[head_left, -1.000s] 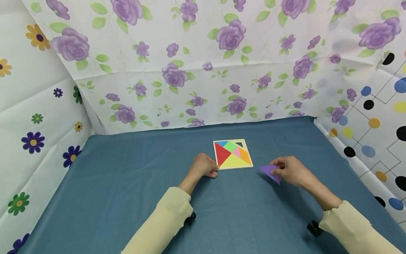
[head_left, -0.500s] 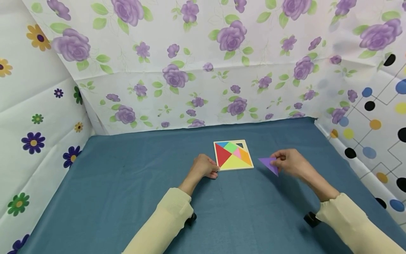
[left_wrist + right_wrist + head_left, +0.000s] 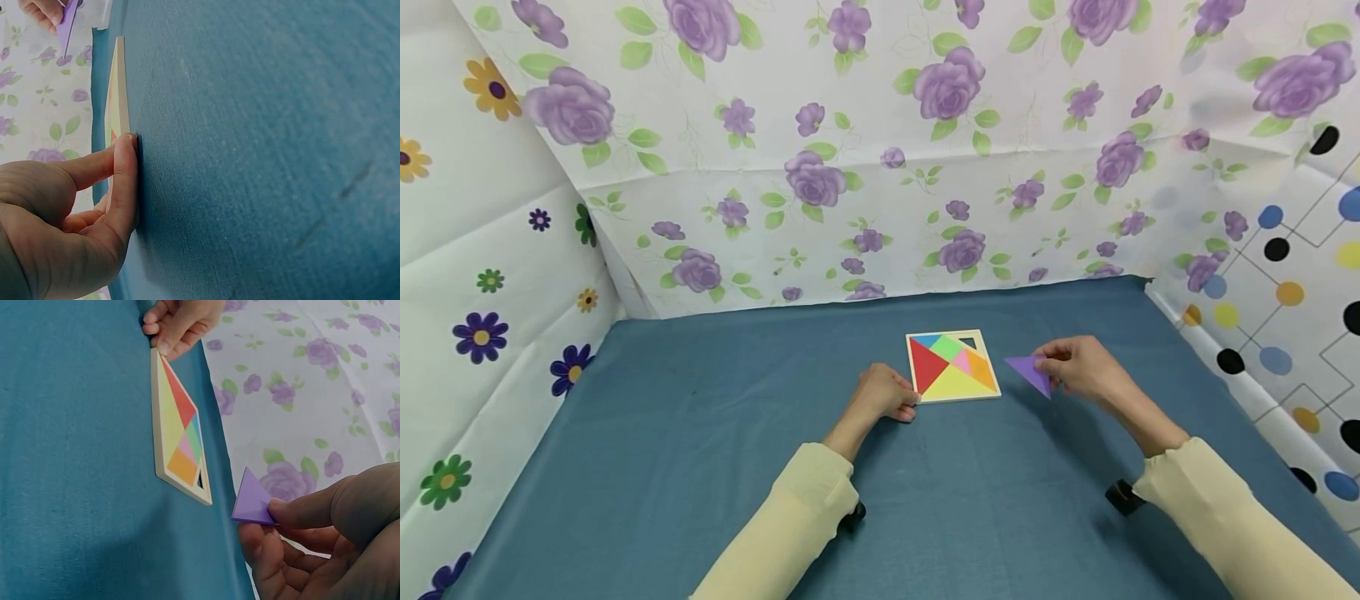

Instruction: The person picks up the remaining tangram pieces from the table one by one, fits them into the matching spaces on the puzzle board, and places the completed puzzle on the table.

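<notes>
A square wooden tangram board [image 3: 962, 398] lies flat on the cloth, filled with red, yellow, green, blue, pink and orange pieces. Near its far right corner a triangular gap [image 3: 970, 343] shows dark. My left hand [image 3: 883, 392] pinches the board's near left corner; the left wrist view has the thumb and a finger meeting at the board's edge [image 3: 122, 87]. Just right of the board, my right hand [image 3: 1081, 367] holds a purple triangle piece [image 3: 1032, 373] between thumb and fingers, raised above the cloth. The right wrist view shows the purple triangle [image 3: 251, 499] apart from the board.
A blue cloth [image 3: 700, 467] covers the table. Behind it hangs a white sheet with purple flowers [image 3: 820, 225]. Patterned sheets, one with daisies [image 3: 482, 400] and one with dots [image 3: 1285, 333], hang at the left and right.
My right hand has moved away from me and slightly left, carrying the purple triangle up beside the board's right side. The left hand and board have stayed in place.
</notes>
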Available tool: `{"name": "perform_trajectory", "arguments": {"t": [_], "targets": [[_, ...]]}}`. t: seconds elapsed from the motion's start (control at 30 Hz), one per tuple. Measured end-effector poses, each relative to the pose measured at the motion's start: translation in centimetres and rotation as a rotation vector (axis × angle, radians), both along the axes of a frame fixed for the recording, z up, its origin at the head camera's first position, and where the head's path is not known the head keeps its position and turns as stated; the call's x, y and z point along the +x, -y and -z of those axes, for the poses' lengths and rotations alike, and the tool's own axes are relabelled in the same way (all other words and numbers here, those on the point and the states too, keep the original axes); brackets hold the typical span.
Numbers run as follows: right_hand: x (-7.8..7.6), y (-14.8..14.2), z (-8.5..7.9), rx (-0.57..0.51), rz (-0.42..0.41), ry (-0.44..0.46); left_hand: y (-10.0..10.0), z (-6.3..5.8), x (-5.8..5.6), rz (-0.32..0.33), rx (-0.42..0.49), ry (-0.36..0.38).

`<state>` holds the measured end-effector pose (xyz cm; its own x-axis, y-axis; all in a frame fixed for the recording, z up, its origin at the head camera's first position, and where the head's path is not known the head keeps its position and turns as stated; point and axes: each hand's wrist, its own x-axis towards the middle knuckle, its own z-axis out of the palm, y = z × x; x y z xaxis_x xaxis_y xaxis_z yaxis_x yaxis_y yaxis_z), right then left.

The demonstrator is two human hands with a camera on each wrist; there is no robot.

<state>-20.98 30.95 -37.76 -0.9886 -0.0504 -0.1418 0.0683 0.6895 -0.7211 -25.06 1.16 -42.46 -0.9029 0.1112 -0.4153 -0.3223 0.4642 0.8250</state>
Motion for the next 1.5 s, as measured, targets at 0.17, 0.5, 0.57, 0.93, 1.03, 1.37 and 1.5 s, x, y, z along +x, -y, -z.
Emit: {"name": "perform_trajectory", "arguments": {"t": [0.17,0.5,0.57,0.93,1.03,1.37,1.5], "targets": [[-1.3,-0.1,0.2,-0.006,0.023,0.039,0.0,-0.1,0.0,-0.003,0.010,0.001],[-3.4,-0.1,0.7,-0.054,0.065,0.089,0.0,0.0,0.0,0.003,0.008,-0.001],[-3.6,-0.1,0.7,-0.058,0.070,0.094,0.0,0.1,0.0,0.003,0.007,-0.003],[-5.4,0.7,0.7,-0.104,0.086,0.127,0.0,0.1,0.1,0.000,0.002,-0.005],[-6.0,1.0,0.9,-0.112,0.090,0.122,0.0,0.0,0.1,0.001,0.009,-0.005],[-7.8,2.3,1.5,-0.125,0.119,0.128,-0.1,0.1,0.0,0.001,-0.013,0.000],[-8.2,2.5,1.6,-0.136,0.128,0.126,-0.1,0.1,0.0,0.007,-0.011,-0.008]]}}
